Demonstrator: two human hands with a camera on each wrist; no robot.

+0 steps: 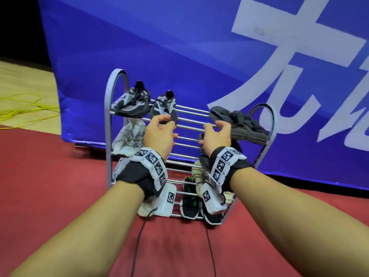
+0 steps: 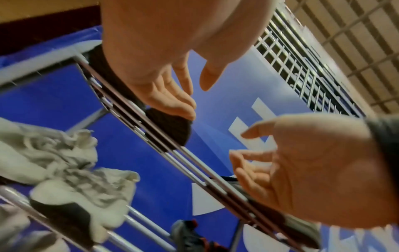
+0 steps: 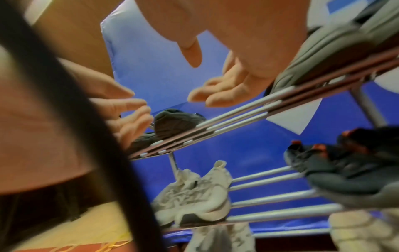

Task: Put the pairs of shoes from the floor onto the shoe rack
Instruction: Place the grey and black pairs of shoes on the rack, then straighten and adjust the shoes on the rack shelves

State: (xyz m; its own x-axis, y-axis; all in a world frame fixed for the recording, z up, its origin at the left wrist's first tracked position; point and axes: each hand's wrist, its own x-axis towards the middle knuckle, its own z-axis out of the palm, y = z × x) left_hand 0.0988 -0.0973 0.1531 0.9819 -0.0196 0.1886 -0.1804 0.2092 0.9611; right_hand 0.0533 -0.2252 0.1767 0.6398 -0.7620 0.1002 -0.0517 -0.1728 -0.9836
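A grey three-tier shoe rack [image 1: 108, 124] stands on the red floor. Its top tier carries a grey-and-white sneaker pair [image 1: 130, 103] at the left and a dark grey pair [image 1: 241, 123] at the right. A white pair [image 1: 129, 137] and a dark pair with orange trim [image 3: 336, 163] sit on the middle tier. Black-and-green shoes [image 1: 189, 199] and beige shoes [image 1: 198, 176] are on the bottom tier. My left hand [image 1: 167, 124] hovers in front of the top tier by the second grey sneaker, fingers relaxed and empty. My right hand [image 1: 215, 126] hovers at the dark grey pair's toe, also empty.
A blue banner [image 1: 179, 47] with white characters hangs right behind the rack. Red carpet [image 1: 50, 176] lies around and in front of it. Yellow cord [image 1: 24, 108] trails over the wooden floor at the far left. Thin cables [image 1: 137, 246] hang from my wrist units.
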